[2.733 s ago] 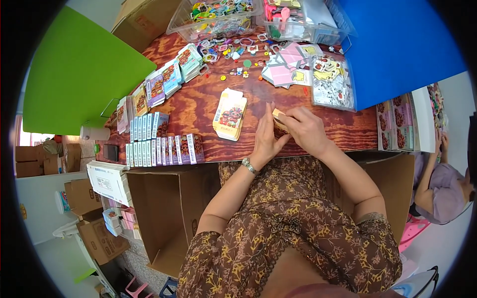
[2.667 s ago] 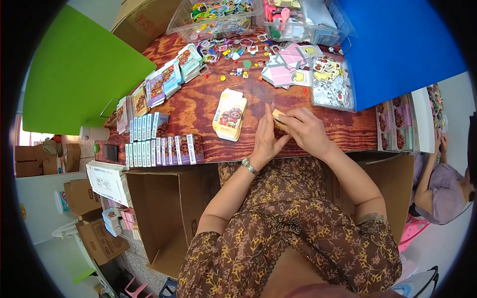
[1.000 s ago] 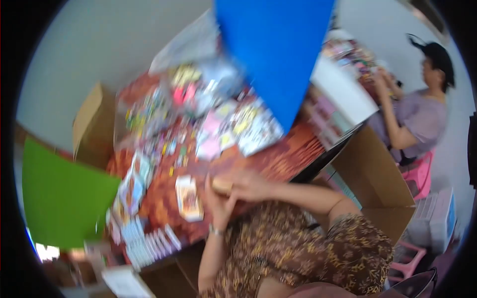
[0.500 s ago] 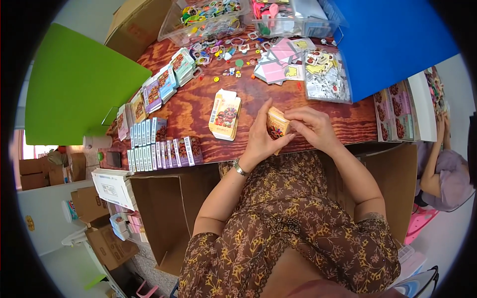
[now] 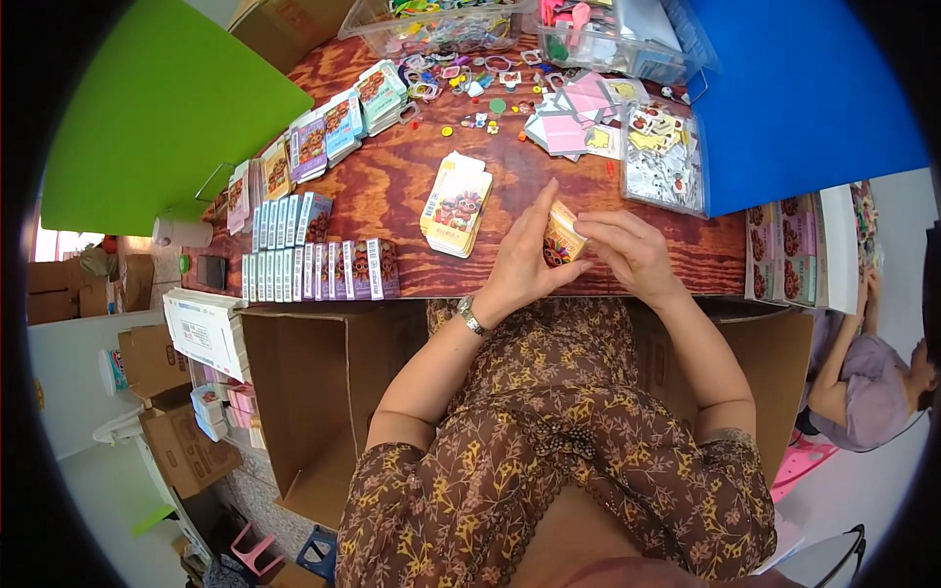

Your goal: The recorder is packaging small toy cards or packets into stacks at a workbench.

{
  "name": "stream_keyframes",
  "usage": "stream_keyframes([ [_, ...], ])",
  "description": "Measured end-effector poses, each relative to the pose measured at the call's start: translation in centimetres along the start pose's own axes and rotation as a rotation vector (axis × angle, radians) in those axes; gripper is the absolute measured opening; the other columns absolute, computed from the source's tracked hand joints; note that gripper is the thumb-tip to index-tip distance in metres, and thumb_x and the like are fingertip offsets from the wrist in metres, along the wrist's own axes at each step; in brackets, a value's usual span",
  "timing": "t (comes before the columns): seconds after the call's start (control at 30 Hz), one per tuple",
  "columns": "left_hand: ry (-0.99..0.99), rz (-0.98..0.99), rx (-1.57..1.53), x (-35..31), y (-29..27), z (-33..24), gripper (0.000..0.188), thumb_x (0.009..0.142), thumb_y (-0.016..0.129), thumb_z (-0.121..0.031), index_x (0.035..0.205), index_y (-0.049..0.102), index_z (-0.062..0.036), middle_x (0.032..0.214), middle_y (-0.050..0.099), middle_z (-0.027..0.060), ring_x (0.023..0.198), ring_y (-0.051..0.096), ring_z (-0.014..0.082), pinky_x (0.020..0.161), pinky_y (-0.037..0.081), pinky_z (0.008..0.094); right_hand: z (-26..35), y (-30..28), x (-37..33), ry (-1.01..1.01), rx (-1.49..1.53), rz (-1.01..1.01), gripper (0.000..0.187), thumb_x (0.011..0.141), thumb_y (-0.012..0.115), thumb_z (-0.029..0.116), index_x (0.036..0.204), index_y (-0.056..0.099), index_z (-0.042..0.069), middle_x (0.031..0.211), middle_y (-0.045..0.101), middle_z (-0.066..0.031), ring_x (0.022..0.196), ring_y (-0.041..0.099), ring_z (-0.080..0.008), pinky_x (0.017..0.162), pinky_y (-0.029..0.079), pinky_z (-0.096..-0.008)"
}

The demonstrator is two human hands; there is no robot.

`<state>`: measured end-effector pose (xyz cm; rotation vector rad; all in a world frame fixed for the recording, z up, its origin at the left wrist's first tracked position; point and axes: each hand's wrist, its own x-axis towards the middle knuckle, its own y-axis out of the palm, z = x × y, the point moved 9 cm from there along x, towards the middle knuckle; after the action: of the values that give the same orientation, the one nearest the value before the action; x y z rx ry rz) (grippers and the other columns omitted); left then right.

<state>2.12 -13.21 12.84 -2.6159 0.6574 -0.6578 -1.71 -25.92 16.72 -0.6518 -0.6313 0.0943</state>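
Observation:
A small yellow-orange carton (image 5: 562,235) with a printed character stands between my hands near the table's front edge. My left hand (image 5: 520,263) grips it, fingers along its left side and thumb across the bottom. The fingers of my right hand (image 5: 632,253) are pressed together against its upper right edge, with the thumb lower down; the palm side is hidden. Just left of the hands lies a stack of flat, unfolded yellow cartons (image 5: 458,208). Farther left, several rows of blue, green and purple folded boxes (image 5: 323,269) stand upright.
Behind lie loose trinkets (image 5: 480,83), pink cards (image 5: 566,132) and a bag of stickers (image 5: 667,162). Clear plastic bins (image 5: 627,54) stand at the back. A green panel (image 5: 167,127) and a blue panel (image 5: 804,98) flank the table. Another person (image 5: 867,382) sits at right.
The view has shifted, so the table sits higher and slightly right in it. My right fingers have straightened over the carton's edge. My left hand keeps its hold.

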Motion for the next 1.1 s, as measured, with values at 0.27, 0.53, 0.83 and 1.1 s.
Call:
stream_keyframes([
  [0.27, -0.006, -0.124, 0.099, -0.7, -0.3, 0.0, 0.106, 0.072, 0.084, -0.016, 0.155, 0.021, 0.0052, 0.125, 0.055, 0.023, 0.111, 0.056, 0.0383, 0.096, 0.046, 0.0453, -0.7, 0.8, -1.4, 0.209, 0.093, -0.177, 0.024, 0.09, 0.068, 0.001, 0.114, 0.072, 0.003, 0.118, 0.071, -0.0158, 0.104, 0.07, -0.0257, 0.084, 0.057, -0.0351],
  [0.53, 0.089, -0.141, 0.217, -0.8, -0.8, -1.1, 0.101, 0.069, 0.08, -0.005, 0.153, 0.025, 0.0045, 0.136, 0.047, 0.0255, 0.118, 0.051, 0.0406, 0.1, 0.043, 0.0463, -1.5, 1.4, -2.2, 0.412, 0.248, -0.162, 0.023, 0.096, 0.063, 0.002, 0.118, 0.071, 0.002, 0.124, 0.069, -0.0159, 0.112, 0.067, -0.0221, 0.093, 0.054, -0.0326],
  [0.83, 0.097, -0.161, 0.183, -1.3, -1.0, -1.6, 0.099, 0.067, 0.072, 0.005, 0.153, 0.022, 0.0057, 0.143, 0.041, 0.0268, 0.127, 0.044, 0.0449, 0.107, 0.038, 0.0485, -0.9, 2.0, -2.4, 0.425, 0.274, -0.162, 0.024, 0.095, 0.064, 0.0, 0.118, 0.071, 0.002, 0.126, 0.068, -0.0163, 0.116, 0.065, -0.0214, 0.098, 0.052, -0.0327],
  [1.1, 0.059, -0.15, 0.134, -1.6, -0.5, -0.5, 0.098, 0.072, 0.068, 0.003, 0.154, 0.015, 0.0086, 0.139, 0.041, 0.028, 0.124, 0.044, 0.0448, 0.107, 0.036, 0.0487, 0.6, 2.3, -2.2, 0.353, 0.157, -0.136, 0.023, 0.094, 0.066, 0.0, 0.116, 0.071, 0.001, 0.124, 0.068, -0.0158, 0.109, 0.067, -0.0221, 0.091, 0.054, -0.0326],
])
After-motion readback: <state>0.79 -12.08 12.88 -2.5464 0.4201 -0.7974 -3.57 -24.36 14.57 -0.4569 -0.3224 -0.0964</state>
